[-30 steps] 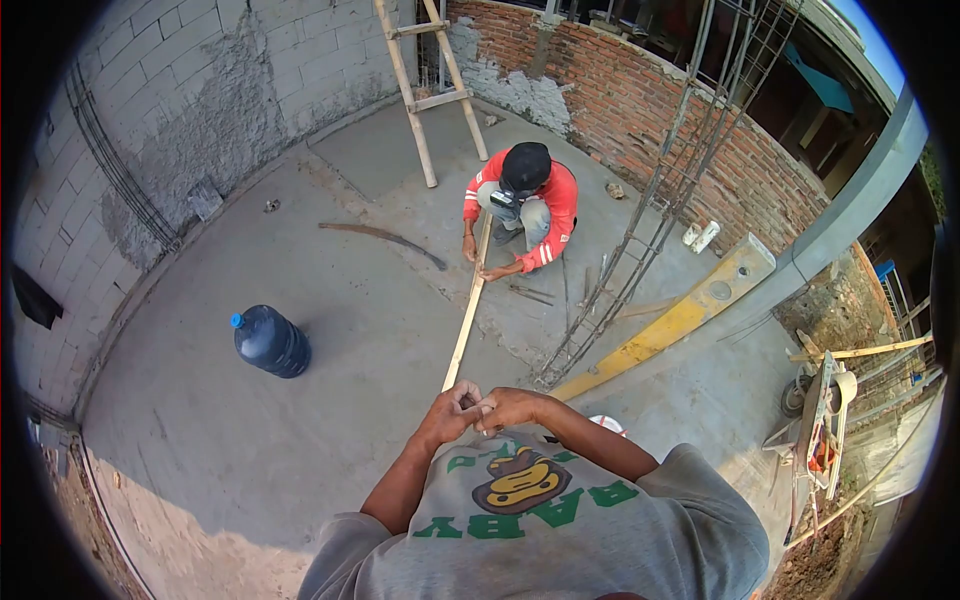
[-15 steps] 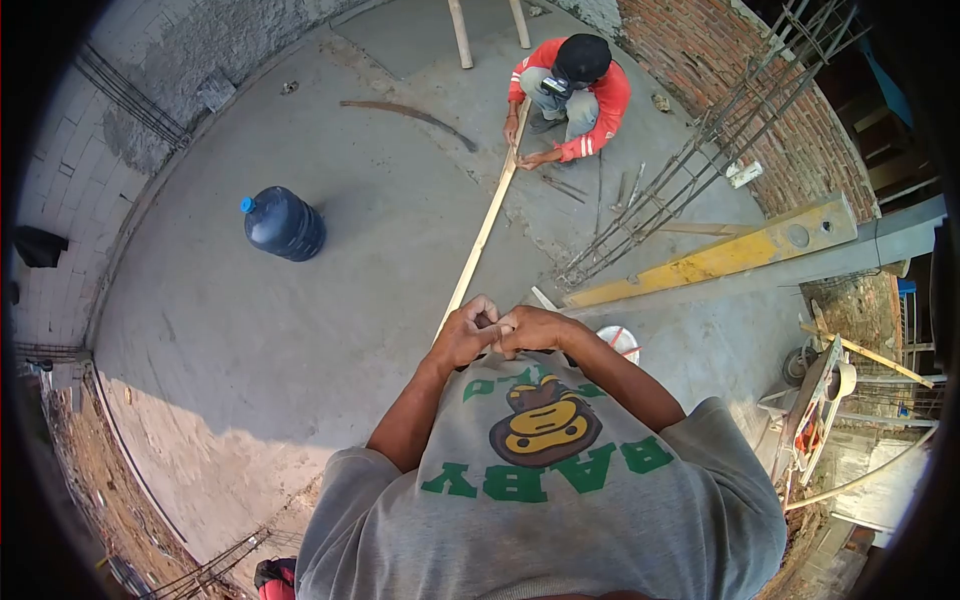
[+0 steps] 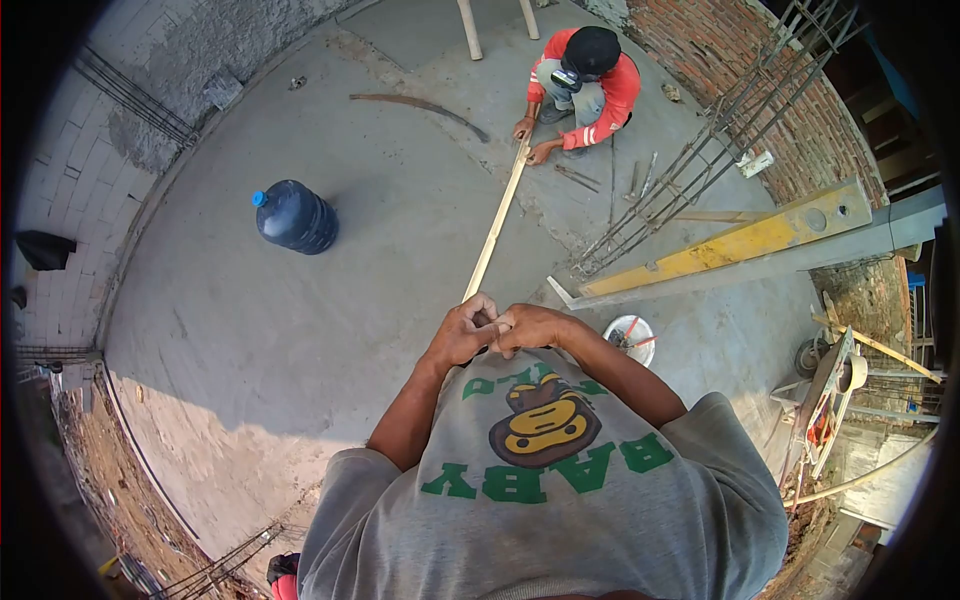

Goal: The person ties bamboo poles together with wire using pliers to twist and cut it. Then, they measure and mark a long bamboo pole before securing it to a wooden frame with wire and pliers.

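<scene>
In front of my grey shirt, my left hand and my right hand are drawn close together, knuckles up. Both have their fingers curled in a pinch, and whatever lies between them is too small or hidden to make out. Beyond my left hand a long, narrow wooden strip runs across the floor, its near end overlapped by that hand in this view. At the far end a crouching person in a red top and black cap has both hands on the strip.
A blue water jug lies on the concrete floor to the left. On the right are a yellow spirit level, a rebar cage and a white bucket. A curved dark strip and a wheelbarrow are farther off.
My view has shifted slightly, with floor objects now farther right. The strip's near end no longer shows beyond my left hand's side. My hands keep their pinched pose.
</scene>
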Tool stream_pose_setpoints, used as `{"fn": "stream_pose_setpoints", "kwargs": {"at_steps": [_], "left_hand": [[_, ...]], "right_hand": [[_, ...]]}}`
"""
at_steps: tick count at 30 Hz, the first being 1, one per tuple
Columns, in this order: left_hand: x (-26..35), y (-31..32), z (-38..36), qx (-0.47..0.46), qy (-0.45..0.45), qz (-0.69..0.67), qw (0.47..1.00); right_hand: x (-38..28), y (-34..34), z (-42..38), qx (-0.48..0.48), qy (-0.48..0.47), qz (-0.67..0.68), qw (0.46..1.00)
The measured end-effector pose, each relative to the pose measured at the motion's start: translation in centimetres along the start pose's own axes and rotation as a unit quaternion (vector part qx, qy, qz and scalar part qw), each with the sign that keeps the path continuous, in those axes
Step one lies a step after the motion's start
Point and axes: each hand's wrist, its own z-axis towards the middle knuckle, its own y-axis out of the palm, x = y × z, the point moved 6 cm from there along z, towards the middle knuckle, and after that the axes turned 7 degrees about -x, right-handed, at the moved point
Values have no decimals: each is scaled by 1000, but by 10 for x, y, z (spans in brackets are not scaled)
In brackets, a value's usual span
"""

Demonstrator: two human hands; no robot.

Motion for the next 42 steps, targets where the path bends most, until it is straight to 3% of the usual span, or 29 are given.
{"fn": "stream_pose_setpoints", "kwargs": {"at_steps": [12, 18, 24, 27, 42], "left_hand": [[-3, -5, -21, 93, 10, -82, 992], [-9, -5, -16, 34, -2, -80, 996], [-9, -7, -14, 1, -29, 12, 1000], [-15, -6, -13, 13, 0, -3, 1000], [-9, -4, -15, 40, -21, -23, 999]], "right_hand": [[-6, 6, 18, 9, 20, -1, 1000], [-6, 8, 16, 5, 13, -1, 1000], [-6, 11, 11, -12, 29, -43, 999], [-4, 12, 10, -6, 22, -29, 999], [-2, 10, 9, 18, 20, 3, 1000]]}}
